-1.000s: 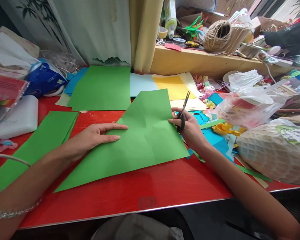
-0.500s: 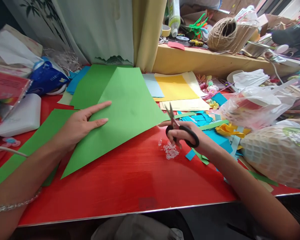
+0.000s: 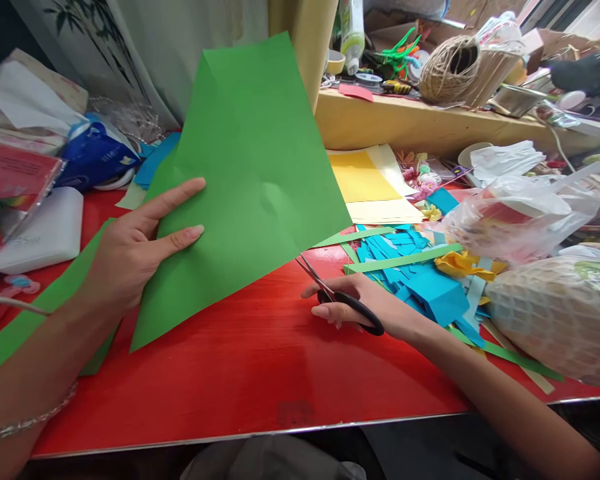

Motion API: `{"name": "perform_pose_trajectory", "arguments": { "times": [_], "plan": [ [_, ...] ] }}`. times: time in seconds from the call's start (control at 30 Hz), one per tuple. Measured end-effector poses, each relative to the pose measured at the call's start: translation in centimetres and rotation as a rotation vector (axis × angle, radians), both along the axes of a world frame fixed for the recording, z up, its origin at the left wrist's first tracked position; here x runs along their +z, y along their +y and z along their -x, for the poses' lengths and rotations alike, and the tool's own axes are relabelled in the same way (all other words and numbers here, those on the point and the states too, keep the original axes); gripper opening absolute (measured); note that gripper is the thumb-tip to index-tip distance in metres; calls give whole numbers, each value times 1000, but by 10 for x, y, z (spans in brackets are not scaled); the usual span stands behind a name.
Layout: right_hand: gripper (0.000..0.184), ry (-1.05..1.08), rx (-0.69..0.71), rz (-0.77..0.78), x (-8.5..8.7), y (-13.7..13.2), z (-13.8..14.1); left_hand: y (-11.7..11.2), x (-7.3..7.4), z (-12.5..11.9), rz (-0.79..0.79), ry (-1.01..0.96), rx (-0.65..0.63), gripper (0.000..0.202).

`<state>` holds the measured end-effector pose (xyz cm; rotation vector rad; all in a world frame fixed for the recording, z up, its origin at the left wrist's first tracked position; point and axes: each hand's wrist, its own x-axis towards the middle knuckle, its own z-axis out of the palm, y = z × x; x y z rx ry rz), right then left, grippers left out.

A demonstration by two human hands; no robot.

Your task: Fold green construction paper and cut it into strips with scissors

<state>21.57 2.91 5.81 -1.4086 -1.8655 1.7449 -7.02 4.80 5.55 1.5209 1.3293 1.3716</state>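
Observation:
My left hand (image 3: 135, 247) grips a large sheet of green paper (image 3: 250, 167) by its left edge, index finger and thumb on the near face and the other fingers hidden behind it. The sheet is tilted up off the table, its far end raised in front of the curtain. In my right hand (image 3: 355, 300) is a pair of scissors (image 3: 347, 303) with black handles. Their slim metal blades point up and left, with the tips at the sheet's lower edge; whether they touch it I cannot tell.
Blue and green paper strips (image 3: 425, 280) lie in a pile to the right on the red table (image 3: 240, 360). Beyond are yellow paper (image 3: 365, 177), a clear plastic bag (image 3: 525, 207) and a netted bundle (image 3: 555, 307). A shelf (image 3: 430, 120) holds twine (image 3: 450, 70). More green paper (image 3: 30, 327) lies left.
The green sheet's far end has risen. My right hand with the scissors has moved down and left, and the blades now lean left toward the sheet's edge. Clear bits near that hand no longer show.

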Motion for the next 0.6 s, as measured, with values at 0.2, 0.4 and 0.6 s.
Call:
{"name": "perform_pose_trajectory", "arguments": {
  "times": [0.2, 0.4, 0.6],
  "plan": [
    [40, 48, 9, 14, 0, -2, 1, 2, -3, 3, -71, -4, -30, 53],
    [37, 113, -5, -7, -1, -3, 1, -2, -2, -1, -69, 57, -29, 52],
    [39, 127, -10, -13, -2, -3, 2, -1, -5, 0, -115, 44, 1, 52]
  ]
}}
